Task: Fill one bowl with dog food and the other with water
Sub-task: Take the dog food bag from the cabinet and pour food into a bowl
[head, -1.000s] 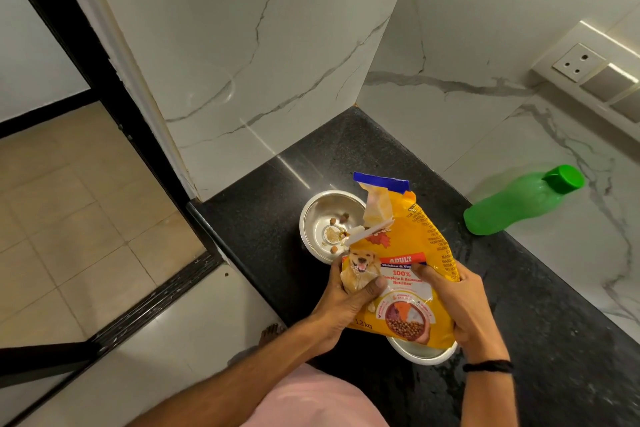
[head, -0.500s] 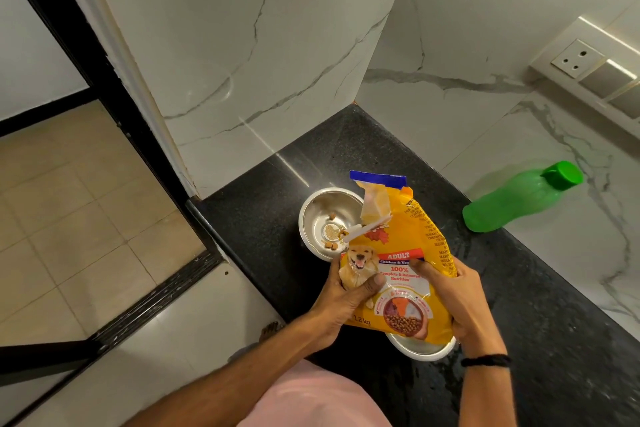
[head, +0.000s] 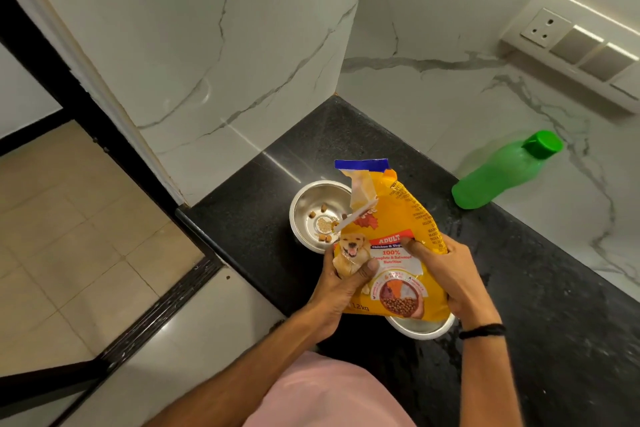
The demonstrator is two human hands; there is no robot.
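Observation:
Both hands hold a yellow dog food bag (head: pixel 391 239) tilted over the black counter, its torn top pointing at a steel bowl (head: pixel 311 199). That bowl holds several brown kibble pieces. My left hand (head: pixel 341 282) grips the bag's lower left corner, and my right hand (head: pixel 446 270) grips its right side. A second steel bowl (head: pixel 420 326) sits under the bag's bottom, mostly hidden, so its contents cannot be seen. A green water bottle (head: pixel 502 172) with its cap on stands at the right against the wall.
The black counter (head: pixel 554 322) ends at a marble wall on the left and back. Its front edge drops to a tiled floor (head: pixel 69 236) on the left. A socket and switch panel (head: pixel 581 45) is mounted on the back wall.
The bag has stayed tilted over the far bowl with both hands holding it. The kibble pieces in that bowl lie differently than before.

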